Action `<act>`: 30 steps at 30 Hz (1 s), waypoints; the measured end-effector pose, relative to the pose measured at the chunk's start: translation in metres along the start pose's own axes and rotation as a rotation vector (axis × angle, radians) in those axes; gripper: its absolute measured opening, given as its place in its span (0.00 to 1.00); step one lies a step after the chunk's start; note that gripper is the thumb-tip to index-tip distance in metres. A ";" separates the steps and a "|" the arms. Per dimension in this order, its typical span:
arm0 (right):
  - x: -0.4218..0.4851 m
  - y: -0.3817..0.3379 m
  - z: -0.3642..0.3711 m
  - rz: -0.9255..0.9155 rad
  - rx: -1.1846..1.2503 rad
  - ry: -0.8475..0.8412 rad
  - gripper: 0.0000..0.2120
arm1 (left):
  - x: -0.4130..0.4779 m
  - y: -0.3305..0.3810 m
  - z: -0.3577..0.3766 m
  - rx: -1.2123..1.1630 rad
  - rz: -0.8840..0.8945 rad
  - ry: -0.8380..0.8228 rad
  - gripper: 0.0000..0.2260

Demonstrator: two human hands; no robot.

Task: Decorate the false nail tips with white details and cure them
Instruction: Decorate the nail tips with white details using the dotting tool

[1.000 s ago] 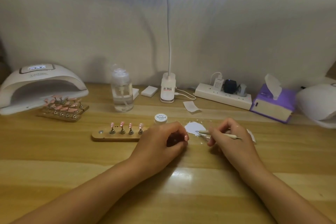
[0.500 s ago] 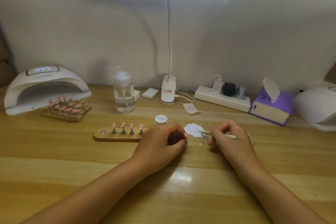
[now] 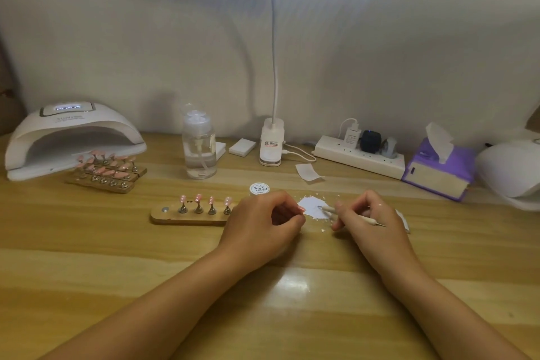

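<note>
A wooden holder (image 3: 190, 215) carries several pink false nail tips (image 3: 198, 199) on small metal stands. My left hand (image 3: 263, 222) lies curled at the holder's right end; a pink nail tip (image 3: 301, 209) shows as a sliver at its fingertips, the rest hidden. My right hand (image 3: 365, 216) grips a thin dotting tool (image 3: 330, 209). The tool's point touches a patch of white paint (image 3: 311, 203) on the table. A small white paint jar (image 3: 259, 188) stands just behind my left hand.
A white curing lamp (image 3: 73, 137) sits at the far left, with more wooden holders of pink tips (image 3: 108, 169) at its mouth. Along the back stand a clear pump bottle (image 3: 199, 149), a desk lamp base (image 3: 271, 143), a power strip (image 3: 359, 155) and a purple tissue box (image 3: 438, 166). Another white lamp (image 3: 511, 172) is at the right edge.
My head has tipped up a little, so everything sits lower in view. My right hand has shifted the tool's point slightly on the white patch. My left hand stays put.
</note>
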State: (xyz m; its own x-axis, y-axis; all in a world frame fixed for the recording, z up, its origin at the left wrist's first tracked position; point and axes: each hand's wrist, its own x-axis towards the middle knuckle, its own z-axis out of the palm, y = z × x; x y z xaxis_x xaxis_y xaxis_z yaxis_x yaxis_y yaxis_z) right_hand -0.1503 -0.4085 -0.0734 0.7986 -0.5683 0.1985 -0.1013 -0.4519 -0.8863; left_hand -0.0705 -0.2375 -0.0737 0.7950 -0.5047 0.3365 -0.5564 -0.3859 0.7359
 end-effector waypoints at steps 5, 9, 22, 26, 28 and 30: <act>-0.001 0.000 -0.001 -0.016 0.007 0.039 0.11 | 0.001 -0.004 0.000 -0.031 0.034 -0.012 0.04; -0.001 -0.001 0.000 -0.022 0.028 0.043 0.11 | 0.000 -0.005 0.000 -0.022 0.078 -0.035 0.04; -0.002 -0.002 -0.001 -0.005 0.071 0.076 0.10 | 0.005 -0.007 -0.002 0.019 0.048 -0.144 0.04; -0.003 -0.009 -0.004 0.001 0.262 0.079 0.06 | 0.006 -0.006 -0.005 0.025 0.067 -0.201 0.05; -0.005 -0.015 -0.005 -0.019 0.292 0.027 0.06 | 0.005 -0.006 -0.006 0.026 0.083 -0.207 0.06; -0.009 -0.019 -0.002 0.002 0.348 -0.017 0.09 | 0.005 -0.006 -0.006 0.026 0.099 -0.204 0.08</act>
State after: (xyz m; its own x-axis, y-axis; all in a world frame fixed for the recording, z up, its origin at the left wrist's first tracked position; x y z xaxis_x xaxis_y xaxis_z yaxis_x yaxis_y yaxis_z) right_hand -0.1566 -0.3960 -0.0574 0.8085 -0.5563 0.1919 0.1030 -0.1874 -0.9769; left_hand -0.0616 -0.2335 -0.0731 0.6722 -0.6858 0.2791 -0.6376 -0.3446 0.6891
